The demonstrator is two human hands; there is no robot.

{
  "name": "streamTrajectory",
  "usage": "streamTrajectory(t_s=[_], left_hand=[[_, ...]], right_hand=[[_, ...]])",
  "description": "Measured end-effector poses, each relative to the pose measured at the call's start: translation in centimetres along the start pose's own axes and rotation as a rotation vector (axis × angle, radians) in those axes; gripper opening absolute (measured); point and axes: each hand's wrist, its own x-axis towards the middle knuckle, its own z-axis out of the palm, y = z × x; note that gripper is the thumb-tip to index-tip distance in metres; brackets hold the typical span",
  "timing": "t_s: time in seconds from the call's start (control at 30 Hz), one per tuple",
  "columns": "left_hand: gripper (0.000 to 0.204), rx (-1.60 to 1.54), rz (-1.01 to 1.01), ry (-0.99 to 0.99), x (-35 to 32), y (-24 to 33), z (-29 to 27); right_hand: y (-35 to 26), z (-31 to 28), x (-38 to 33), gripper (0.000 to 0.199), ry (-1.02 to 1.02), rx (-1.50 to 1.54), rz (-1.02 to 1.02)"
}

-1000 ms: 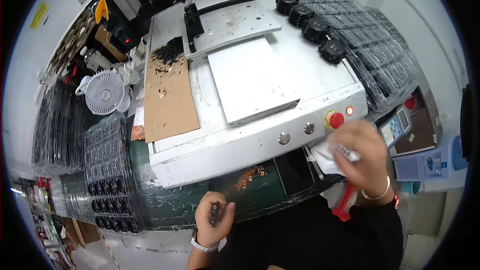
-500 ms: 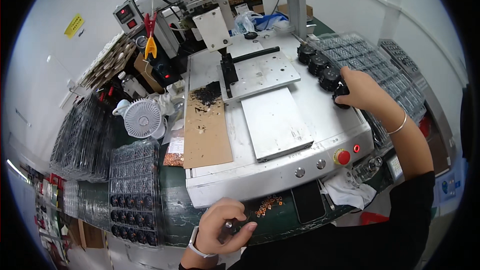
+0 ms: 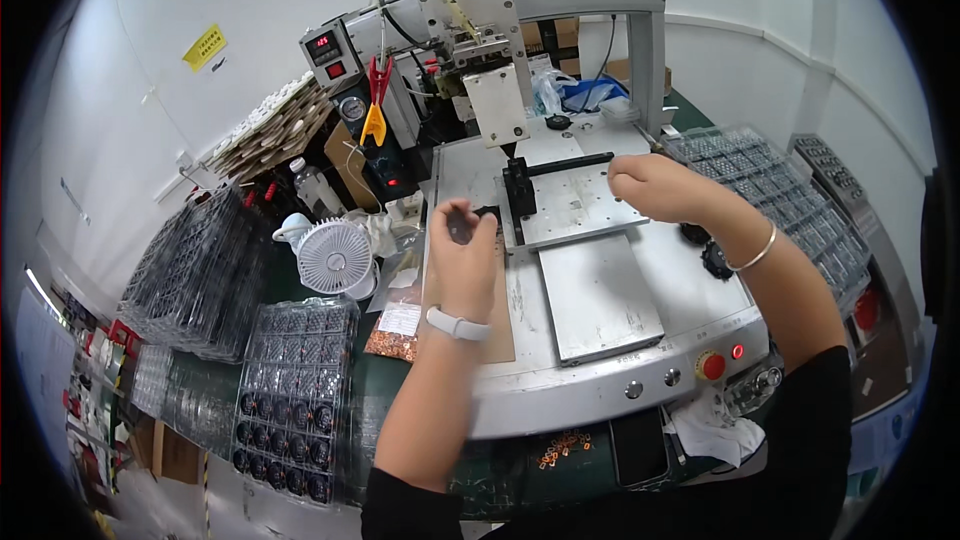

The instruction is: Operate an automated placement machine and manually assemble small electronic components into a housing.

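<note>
Head view, left hand: we see our left hand [image 3: 462, 258] raised over the cardboard sheet [image 3: 505, 332], fingers and thumb curled around a small dark piece [image 3: 459, 228].
Dark piece: it sits between our left thumb and fingers, partly hidden by them; we cannot make out its shape.
Right hand: our right hand [image 3: 660, 187] is loosely curled beside the free end of the black bar [image 3: 570, 164]; we cannot tell whether it grasps the bar or anything else.
Black bar: it lies along the far part of the metal plate [image 3: 570, 212], between our two hands.
White slab: the white slab [image 3: 602, 302] lies just in front of that plate, on our side of it.
Round black parts: we see one round black part [image 3: 716, 261] below our right forearm, near the clear trays [image 3: 765, 195].
Front edge: a red button [image 3: 711, 365] stands on the machine's panel; below the panel lie copper-coloured bits [image 3: 565, 448] and a phone [image 3: 640, 448].
</note>
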Motion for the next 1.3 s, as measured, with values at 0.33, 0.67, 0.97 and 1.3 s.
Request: streamTrajectory(t_s=[0.33,0.67,0.97,1.3], left_hand=[[0.044,0.327,0.085,-0.236,0.6,-1.1,0.8],[0.050,0.143,0.007,-0.512,2.3,-2.2,1.2],[0.058,0.259,0.111,-0.257,0.7,-0.4,1.7],[0.051,-0.141,0.015,-0.163,-0.3,1.0,0.6]], right_hand=[[-3.8,4.9,8.0,0.044,0.015,-0.074,0.024],[-7.4,5.6,8.0,0.042,-0.125,-0.393,0.097],[-12.4,1.4,6.8,0.035,0.093,-0.509,-0.007],[-11.8,3.5,7.6,0.030,-0.079,0.316,0.024]])
